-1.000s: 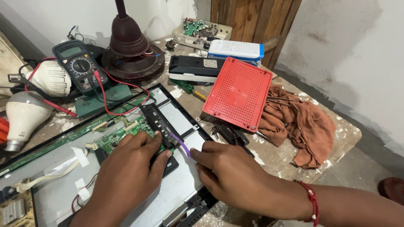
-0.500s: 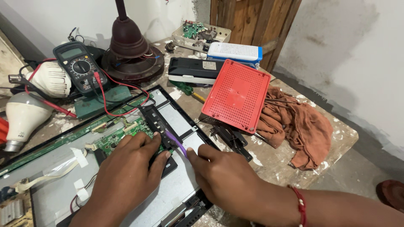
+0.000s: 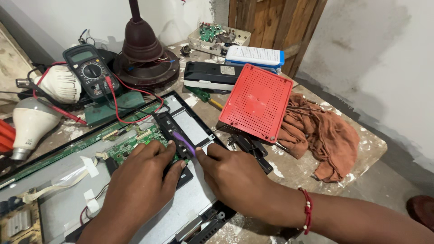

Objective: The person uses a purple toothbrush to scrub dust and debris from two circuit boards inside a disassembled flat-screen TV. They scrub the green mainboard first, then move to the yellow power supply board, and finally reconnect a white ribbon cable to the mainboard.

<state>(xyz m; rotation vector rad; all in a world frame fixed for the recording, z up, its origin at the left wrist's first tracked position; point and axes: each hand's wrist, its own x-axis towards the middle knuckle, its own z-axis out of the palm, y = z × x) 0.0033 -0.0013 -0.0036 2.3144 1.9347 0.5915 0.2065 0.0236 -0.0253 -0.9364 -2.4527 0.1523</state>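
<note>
An opened flat-screen panel (image 3: 68,199) lies face down on the table, with a green circuit board (image 3: 129,147) and a long black strip (image 3: 174,131) on its metal back. My left hand (image 3: 140,185) rests palm down on the board, fingertips pressing the black strip. My right hand (image 3: 235,176) lies beside it, thumb and forefinger pinching a small purple tool (image 3: 184,142) whose tip rests on the strip. A red thread bracelet circles my right wrist.
A black multimeter (image 3: 88,74) with red leads, a white bulb (image 3: 31,122) and a dark fan base (image 3: 144,54) sit at the back left. A red perforated cover (image 3: 257,101), brown rag (image 3: 321,131), black box (image 3: 210,74) and parts tray (image 3: 217,36) lie right.
My right hand has slid a little up and left along the black strip with the purple tool. The left hand has stayed pressed on the board.
</note>
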